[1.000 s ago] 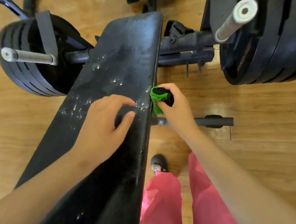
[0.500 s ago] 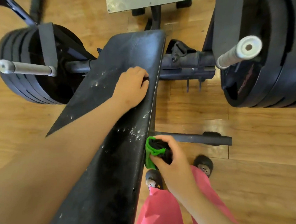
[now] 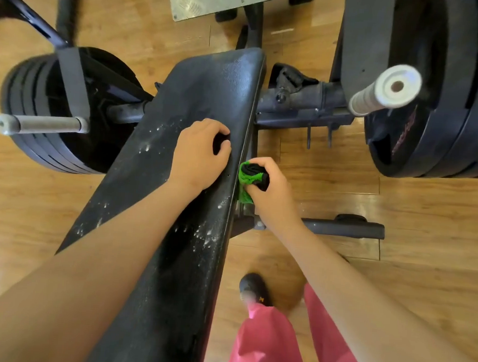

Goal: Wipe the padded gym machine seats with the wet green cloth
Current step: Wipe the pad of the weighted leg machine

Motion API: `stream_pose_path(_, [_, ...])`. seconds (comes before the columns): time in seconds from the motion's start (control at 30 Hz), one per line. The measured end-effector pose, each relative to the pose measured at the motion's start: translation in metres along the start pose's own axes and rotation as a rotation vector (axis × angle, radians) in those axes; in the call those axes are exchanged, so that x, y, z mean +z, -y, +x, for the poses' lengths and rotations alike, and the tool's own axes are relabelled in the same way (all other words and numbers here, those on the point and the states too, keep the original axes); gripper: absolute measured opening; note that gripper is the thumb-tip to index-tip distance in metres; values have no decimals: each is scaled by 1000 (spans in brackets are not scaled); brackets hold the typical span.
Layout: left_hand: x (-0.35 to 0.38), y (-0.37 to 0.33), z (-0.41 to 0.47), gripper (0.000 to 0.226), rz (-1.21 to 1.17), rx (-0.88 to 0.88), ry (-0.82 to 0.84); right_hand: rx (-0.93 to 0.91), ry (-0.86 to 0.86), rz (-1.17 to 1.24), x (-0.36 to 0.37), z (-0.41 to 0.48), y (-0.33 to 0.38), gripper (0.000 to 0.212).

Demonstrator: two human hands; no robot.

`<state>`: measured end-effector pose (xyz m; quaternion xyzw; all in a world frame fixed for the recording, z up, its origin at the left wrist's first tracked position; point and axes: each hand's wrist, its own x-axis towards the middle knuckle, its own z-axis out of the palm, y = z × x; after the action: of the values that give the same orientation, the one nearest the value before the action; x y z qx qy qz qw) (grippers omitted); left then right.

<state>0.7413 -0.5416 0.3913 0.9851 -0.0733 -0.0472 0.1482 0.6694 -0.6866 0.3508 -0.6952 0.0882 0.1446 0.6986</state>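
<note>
right grip [image 3: 271,191] clamps green cloth [image 3: 246,179] against seat [image 3: 210,88]; left grip [image 3: 197,155] curled empty; plates [image 3: 449,110] flank.

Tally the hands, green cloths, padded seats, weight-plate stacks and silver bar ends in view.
2 hands: left hand, right hand
1 green cloth
1 padded seat
2 weight-plate stacks: left stack, right stack
2 silver bar ends: left bar end, right bar end
Total: 8
</note>
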Motion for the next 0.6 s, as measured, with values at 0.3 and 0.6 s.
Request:
stream_pose_path(0.3, [-3, -3, 0, 18, -15, -22, 14, 139, 55, 200, 4, -57, 10, 39])
stream_pose_path(0.6, [2, 3, 2, 18, -50, -20, -3, 152, -75, 131, 11, 7, -1, 35])
